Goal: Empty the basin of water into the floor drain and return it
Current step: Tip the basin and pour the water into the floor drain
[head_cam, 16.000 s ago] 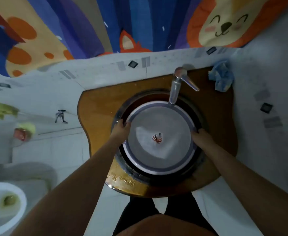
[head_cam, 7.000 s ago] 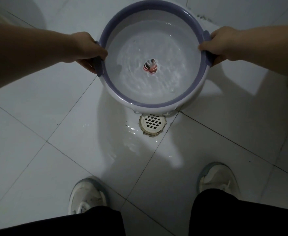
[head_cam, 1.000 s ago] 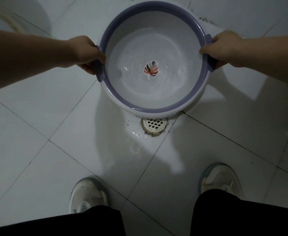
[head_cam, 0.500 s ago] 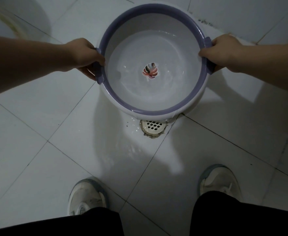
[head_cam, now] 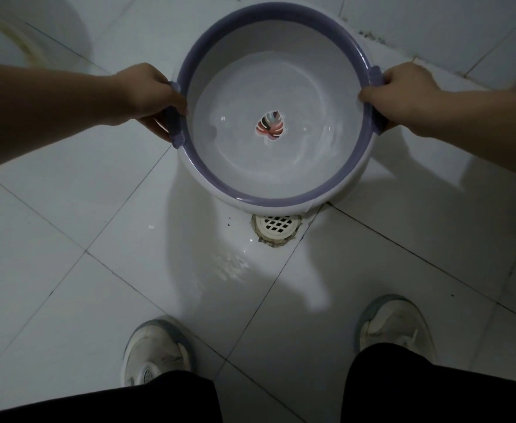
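I hold a round white basin (head_cam: 317,74) with a purple rim above the floor, tilted toward me. My left hand (head_cam: 150,93) is shut on its left handle and my right hand (head_cam: 403,93) is shut on its right handle. A colourful leaf print marks the middle of its bottom. A thin film of water glistens inside. The white grated floor drain (head_cam: 276,225) lies just below the basin's near edge, partly hidden by it.
White floor tiles (head_cam: 67,239) surround the drain, wet and shiny just in front of it. My two white shoes (head_cam: 156,352) (head_cam: 394,325) stand near the bottom. A toilet base (head_cam: 21,32) curves in at the top left.
The basin has dropped slightly in view and covers more of the drain. Its water has gone from a rippling pool to a thin film. Both hands keep their grip.
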A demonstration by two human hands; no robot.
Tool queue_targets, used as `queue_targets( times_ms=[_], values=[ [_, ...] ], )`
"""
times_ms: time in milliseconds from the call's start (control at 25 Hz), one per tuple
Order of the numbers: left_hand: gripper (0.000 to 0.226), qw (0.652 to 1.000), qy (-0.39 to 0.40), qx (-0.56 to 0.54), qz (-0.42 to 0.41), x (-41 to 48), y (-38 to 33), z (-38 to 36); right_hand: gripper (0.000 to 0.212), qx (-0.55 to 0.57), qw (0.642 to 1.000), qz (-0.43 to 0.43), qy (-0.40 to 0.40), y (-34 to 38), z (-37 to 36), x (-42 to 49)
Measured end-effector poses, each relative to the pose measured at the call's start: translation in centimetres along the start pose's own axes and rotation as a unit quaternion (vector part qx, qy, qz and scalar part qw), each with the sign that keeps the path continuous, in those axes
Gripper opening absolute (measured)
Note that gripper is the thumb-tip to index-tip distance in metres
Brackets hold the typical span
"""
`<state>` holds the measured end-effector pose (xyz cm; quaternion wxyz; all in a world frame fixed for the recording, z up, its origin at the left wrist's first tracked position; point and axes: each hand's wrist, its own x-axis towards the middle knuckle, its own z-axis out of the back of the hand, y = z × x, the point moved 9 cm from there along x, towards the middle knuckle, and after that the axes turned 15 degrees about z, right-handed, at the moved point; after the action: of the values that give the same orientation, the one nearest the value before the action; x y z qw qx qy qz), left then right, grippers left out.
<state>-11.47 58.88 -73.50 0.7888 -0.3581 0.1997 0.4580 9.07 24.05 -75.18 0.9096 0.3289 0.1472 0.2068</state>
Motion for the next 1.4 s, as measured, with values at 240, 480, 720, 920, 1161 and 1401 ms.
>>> queue_targets(
  times_ms=[240,480,720,920,1161,1401],
  values=[
    [0.012,1.000,-0.008,-0.004,-0.009,0.0,0.2,0.0,0.022,0.010,1.000,0.003,-0.003,0.2,0.1,-0.3],
    [0.011,1.000,-0.020,-0.006,-0.017,-0.1,-0.4,0.5,0.022,0.024,1.000,0.001,-0.015,0.2,0.1,-0.6],
    [0.012,0.999,-0.029,0.002,-0.030,0.0,-0.7,0.3,0.022,0.028,0.999,-0.001,-0.032,-0.1,0.5,-0.8],
    [0.016,1.000,-0.012,-0.015,-0.024,0.2,-0.9,0.1,0.026,0.032,0.999,-0.012,-0.032,-0.5,0.5,-1.0],
    [0.023,0.999,0.007,-0.040,-0.019,0.0,-0.9,-0.3,0.024,0.056,0.997,-0.016,-0.052,-0.8,0.7,-0.7],
    [0.021,0.999,0.011,-0.042,-0.023,-0.1,-0.9,-0.4,0.026,0.066,0.995,-0.017,-0.079,-1.4,0.7,-0.5]
  ],
)
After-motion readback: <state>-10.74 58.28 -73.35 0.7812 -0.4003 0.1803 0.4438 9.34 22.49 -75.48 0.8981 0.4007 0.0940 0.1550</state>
